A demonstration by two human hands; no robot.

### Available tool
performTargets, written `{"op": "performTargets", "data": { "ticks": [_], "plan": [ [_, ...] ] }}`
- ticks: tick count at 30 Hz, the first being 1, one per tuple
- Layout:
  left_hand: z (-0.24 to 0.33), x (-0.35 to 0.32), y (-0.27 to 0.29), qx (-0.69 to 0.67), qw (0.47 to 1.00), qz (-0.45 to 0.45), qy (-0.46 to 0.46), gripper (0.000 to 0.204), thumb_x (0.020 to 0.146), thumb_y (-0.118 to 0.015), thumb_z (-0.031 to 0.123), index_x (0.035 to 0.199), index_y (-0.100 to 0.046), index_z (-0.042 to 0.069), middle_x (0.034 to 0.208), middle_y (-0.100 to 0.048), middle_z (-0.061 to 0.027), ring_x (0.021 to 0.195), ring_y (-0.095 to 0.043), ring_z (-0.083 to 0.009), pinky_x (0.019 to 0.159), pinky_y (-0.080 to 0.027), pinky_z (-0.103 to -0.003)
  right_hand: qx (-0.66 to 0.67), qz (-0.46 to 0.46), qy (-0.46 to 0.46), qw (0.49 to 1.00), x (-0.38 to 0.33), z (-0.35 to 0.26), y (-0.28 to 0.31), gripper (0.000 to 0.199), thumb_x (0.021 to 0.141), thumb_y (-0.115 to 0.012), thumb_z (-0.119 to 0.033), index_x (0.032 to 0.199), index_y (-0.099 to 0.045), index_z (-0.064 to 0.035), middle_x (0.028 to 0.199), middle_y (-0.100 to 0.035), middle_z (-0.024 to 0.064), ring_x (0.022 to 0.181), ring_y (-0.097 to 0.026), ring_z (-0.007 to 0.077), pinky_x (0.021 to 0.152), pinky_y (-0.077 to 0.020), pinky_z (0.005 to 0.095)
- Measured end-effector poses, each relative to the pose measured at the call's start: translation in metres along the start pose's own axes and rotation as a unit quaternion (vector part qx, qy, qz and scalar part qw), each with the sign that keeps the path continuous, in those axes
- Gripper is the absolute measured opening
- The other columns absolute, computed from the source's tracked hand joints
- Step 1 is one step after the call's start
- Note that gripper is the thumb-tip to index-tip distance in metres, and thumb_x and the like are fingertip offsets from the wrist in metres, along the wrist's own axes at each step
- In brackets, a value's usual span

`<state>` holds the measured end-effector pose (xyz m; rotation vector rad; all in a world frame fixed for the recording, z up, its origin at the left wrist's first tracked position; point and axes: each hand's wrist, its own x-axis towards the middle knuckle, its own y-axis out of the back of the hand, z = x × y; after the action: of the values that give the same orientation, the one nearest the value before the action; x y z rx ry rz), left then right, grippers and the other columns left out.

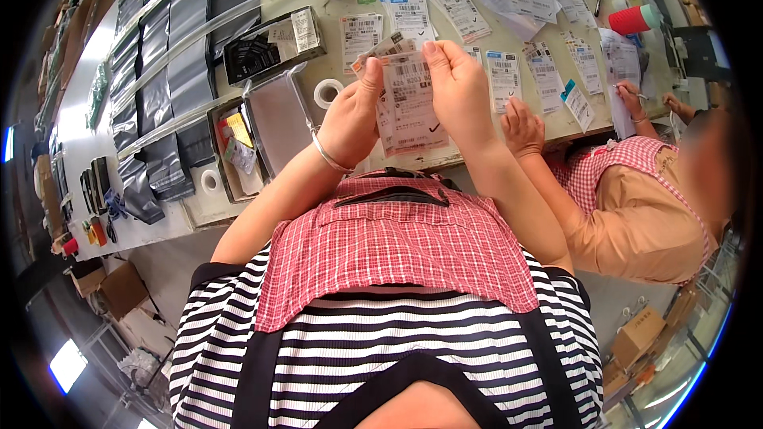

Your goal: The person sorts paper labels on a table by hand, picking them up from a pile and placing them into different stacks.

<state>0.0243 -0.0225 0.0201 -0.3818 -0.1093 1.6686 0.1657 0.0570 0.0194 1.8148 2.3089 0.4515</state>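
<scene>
Bearing black print, the slip [412,107] looks pinkish.

Paper label [409,111] — seemingly matt, glossy plastic bags [189,83]

A workshop-like packing room. Paper slips [544,75] with barcodes cover much of the right half of a long table [342,9], from the far edge toward the near one. Flat dark grey plastic bags [187,87] lie in rows toward its left end. A cardboard box [123,290] sits below the near left corner. Another person [636,191] in a checked apron is at the near edge.
</scene>
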Motion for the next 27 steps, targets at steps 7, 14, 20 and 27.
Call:
{"op": "performTargets", "data": {
  "ticks": [7, 14, 20, 27],
  "plan": [
    [-0.007, 0.009, 0.012, -0.105, 0.989, 0.055, 0.092, 0.038, 0.104, -0.052, 0.031, 0.118, -0.06, -0.003, 0.109, -0.068, -0.0098, 0.099, -0.064, -0.0156, 0.086, -0.052, -0.03, 0.057, -0.063, -0.008, 0.996, -0.006, 0.003, 0.003, 0.034, 0.101, -0.057, -0.028, 0.087, -0.064, 0.0029, 0.061, -0.054, 0.0101, 0.059, -0.049, 0.0124, 0.058, -0.0417, 0.0319],
    [0.001, 0.017, 0.018, -0.28, 0.953, 0.09, 0.071, 0.034, 0.103, -0.053, 0.026, 0.121, -0.058, -0.002, 0.115, -0.067, -0.0107, 0.103, -0.066, -0.0227, 0.091, -0.054, -0.039, 0.161, -0.213, -0.078, 0.961, -0.042, 0.022, 0.028, 0.034, 0.101, -0.06, -0.028, 0.097, -0.066, 0.0047, 0.078, -0.059, -0.0043, 0.074, -0.047, 0.0026, 0.066, -0.0394, 0.0206],
    [0.002, 0.018, 0.015, -0.291, 0.95, 0.093, 0.069, 0.035, 0.102, -0.053, 0.025, 0.122, -0.058, -0.003, 0.116, -0.066, -0.0133, 0.105, -0.065, -0.0257, 0.093, -0.054, -0.043, 0.196, -0.179, -0.075, 0.961, -0.049, 0.025, 0.025, 0.032, 0.101, -0.059, -0.026, 0.096, -0.067, 0.0039, 0.076, -0.062, -0.0026, 0.071, -0.05, 0.0034, 0.064, -0.0424, 0.0213],
    [-0.001, 0.017, 0.017, -0.343, 0.938, 0.04, 0.041, 0.037, 0.104, -0.047, 0.023, 0.13, -0.051, -0.003, 0.124, -0.063, -0.0183, 0.116, -0.061, -0.0344, 0.103, -0.047, -0.05, 0.159, -0.117, -0.061, 0.978, -0.057, 0.02, 0.012, 0.032, 0.103, -0.057, -0.028, 0.094, -0.065, 0.0022, 0.072, -0.056, -0.0045, 0.066, -0.046, 0.0018, 0.059, -0.0392, 0.0198]
  ]
}}
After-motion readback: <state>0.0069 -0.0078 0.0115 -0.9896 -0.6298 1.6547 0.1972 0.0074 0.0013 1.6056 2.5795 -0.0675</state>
